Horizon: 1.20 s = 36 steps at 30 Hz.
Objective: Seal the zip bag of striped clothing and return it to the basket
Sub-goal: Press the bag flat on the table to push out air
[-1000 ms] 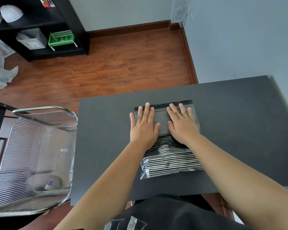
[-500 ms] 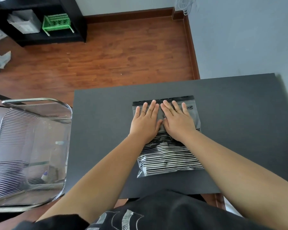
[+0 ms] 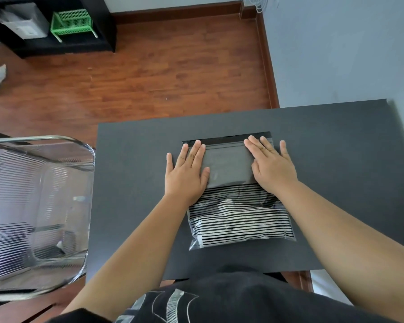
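The bag [image 3: 229, 173] lies flat on the dark tabletop [image 3: 131, 173], its zip edge toward the far side and its bottom edge toward the person. The striped clothing [image 3: 239, 220] fills the near half of it; the far half is clear and empty, so the tabletop shows through. Both hands press palm-down on that empty upper half, one at each side. The left hand [image 3: 187, 173] covers the bag's left edge, its outer fingers off the plastic on the tabletop, its fingertips [image 3: 197, 143] at the dark zip strip. The right hand [image 3: 272, 169] covers the right edge, fingertips likewise up at the strip. Neither grip is closed on anything — fingers are spread flat, thumbs pointing inward toward each other with a stretch of bare plastic between them. Whether the zip is shut cannot be told.

The wire basket [image 3: 40, 206] stands off the tabletop's left edge, lower down, well apart from the bag. Beyond the tabletop are a wooden floor [image 3: 173, 71] and a black shelf [image 3: 98, 24] with a green crate [image 3: 71, 21].
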Each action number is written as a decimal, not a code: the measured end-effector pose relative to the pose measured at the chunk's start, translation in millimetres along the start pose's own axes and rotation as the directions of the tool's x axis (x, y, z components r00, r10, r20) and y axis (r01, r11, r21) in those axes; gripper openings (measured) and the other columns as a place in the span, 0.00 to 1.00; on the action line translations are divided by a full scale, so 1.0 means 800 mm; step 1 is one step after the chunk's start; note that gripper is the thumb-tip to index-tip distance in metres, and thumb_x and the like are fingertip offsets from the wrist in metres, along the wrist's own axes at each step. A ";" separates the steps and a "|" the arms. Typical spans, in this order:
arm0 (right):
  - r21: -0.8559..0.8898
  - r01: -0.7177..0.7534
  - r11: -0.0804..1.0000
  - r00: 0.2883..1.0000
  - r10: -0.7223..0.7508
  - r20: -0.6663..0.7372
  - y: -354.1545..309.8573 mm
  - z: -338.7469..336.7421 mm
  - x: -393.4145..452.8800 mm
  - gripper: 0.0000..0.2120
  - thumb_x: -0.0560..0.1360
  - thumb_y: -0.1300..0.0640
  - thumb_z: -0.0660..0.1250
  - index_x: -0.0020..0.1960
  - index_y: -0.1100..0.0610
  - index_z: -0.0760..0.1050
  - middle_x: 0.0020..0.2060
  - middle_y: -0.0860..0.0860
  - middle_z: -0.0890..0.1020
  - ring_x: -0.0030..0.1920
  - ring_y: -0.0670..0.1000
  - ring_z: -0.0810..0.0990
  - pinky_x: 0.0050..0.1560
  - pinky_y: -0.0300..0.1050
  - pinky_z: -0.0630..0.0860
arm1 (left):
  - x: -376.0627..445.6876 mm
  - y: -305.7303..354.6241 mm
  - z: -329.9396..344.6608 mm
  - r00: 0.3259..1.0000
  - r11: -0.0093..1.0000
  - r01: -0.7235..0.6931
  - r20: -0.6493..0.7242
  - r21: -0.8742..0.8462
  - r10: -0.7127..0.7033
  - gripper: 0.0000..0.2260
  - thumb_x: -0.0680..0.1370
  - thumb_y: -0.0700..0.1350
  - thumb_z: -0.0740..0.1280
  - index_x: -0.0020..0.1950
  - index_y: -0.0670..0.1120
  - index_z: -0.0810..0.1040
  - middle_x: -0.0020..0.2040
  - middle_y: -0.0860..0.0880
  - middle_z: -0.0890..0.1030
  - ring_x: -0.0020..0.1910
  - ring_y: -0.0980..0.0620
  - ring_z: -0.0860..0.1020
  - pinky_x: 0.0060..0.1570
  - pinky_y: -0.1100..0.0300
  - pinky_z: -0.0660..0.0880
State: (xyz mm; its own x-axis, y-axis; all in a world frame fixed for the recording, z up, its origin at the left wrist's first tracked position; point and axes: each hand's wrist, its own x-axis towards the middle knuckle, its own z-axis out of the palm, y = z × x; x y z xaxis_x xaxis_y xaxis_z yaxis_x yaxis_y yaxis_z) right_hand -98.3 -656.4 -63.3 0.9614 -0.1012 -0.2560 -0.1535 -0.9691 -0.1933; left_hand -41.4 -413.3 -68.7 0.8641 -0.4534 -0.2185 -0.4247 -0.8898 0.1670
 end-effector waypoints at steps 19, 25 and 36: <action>-0.043 -0.035 0.998 0.999 0.036 0.005 -0.033 -0.003 -0.006 0.27 0.82 0.48 0.43 0.80 0.51 0.43 0.80 0.46 0.45 0.79 0.53 0.40 0.71 0.53 0.30 | 0.000 0.022 -0.016 0.997 0.982 0.067 -0.036 -0.174 -0.075 0.28 0.82 0.53 0.50 0.80 0.46 0.47 0.81 0.49 0.48 0.79 0.45 0.44 0.74 0.44 0.39; 0.017 0.122 0.992 0.988 -0.123 0.088 -0.063 0.004 0.013 0.27 0.83 0.49 0.46 0.80 0.52 0.44 0.80 0.46 0.44 0.79 0.52 0.41 0.76 0.51 0.38 | 0.016 0.054 -0.009 0.994 0.993 -0.084 0.060 -0.085 0.089 0.26 0.83 0.54 0.47 0.80 0.49 0.45 0.81 0.52 0.45 0.79 0.45 0.42 0.74 0.45 0.38; 0.031 0.063 0.998 0.995 -0.065 0.076 -0.028 -0.002 0.007 0.28 0.80 0.53 0.48 0.79 0.47 0.48 0.79 0.42 0.49 0.79 0.48 0.46 0.76 0.54 0.40 | 0.009 0.027 0.000 0.999 0.999 -0.034 0.041 0.037 0.033 0.29 0.82 0.59 0.44 0.80 0.49 0.47 0.81 0.53 0.48 0.79 0.48 0.47 0.74 0.44 0.38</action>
State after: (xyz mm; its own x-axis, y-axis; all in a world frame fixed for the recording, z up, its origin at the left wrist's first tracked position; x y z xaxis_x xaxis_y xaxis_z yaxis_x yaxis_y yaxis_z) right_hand -89.5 -635.6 -59.2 0.9491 -0.0200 -0.3145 -0.0994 -0.9660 -0.2386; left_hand -44.0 -436.0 -66.6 0.8380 -0.4840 -0.2519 -0.4636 -0.8751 0.1390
